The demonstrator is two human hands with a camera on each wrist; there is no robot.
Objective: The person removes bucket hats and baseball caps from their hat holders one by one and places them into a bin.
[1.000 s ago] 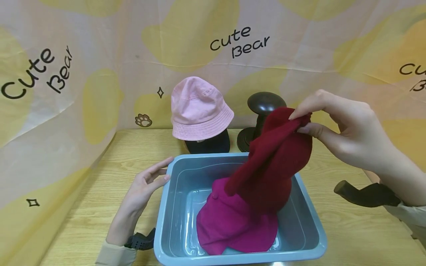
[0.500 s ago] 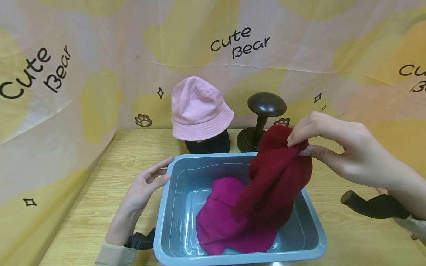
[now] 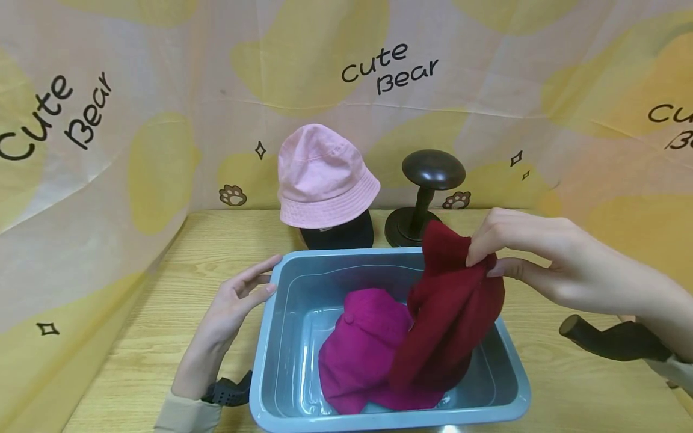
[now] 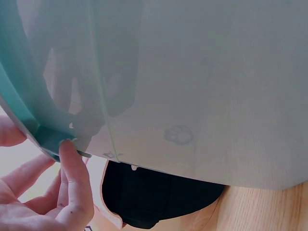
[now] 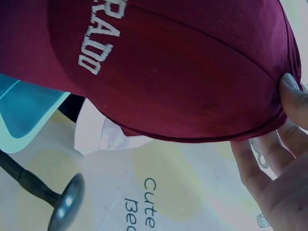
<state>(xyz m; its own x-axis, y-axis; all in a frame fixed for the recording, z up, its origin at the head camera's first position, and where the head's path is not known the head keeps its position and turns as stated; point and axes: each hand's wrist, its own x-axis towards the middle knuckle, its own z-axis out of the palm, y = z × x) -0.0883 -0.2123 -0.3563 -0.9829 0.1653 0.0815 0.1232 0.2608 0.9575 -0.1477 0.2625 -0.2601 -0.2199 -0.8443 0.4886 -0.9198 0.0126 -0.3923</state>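
Observation:
My right hand [image 3: 533,258] pinches the edge of a dark red baseball cap [image 3: 455,313] between thumb and fingers. The cap hangs down into a blue plastic basin [image 3: 265,355]; white embroidered letters [image 5: 98,36] show on it in the right wrist view. Under and beside it in the basin lies a magenta cap [image 3: 363,355], partly covered by the red one. My left hand [image 3: 238,297] holds the basin's left rim near the far corner, fingers and thumb at the edge.
Behind the basin, a pink bucket hat [image 3: 325,174] sits above a black cap [image 3: 341,234]. Right of them stands a dark hat stand [image 3: 433,169] with a round top and base. A patterned cloth [image 3: 227,72] hangs around the wooden table [image 3: 141,355].
My right hand has moved down with the red cap, bringing it lower into the basin and uncovering the hat stand. The left hand and basin have stayed in place.

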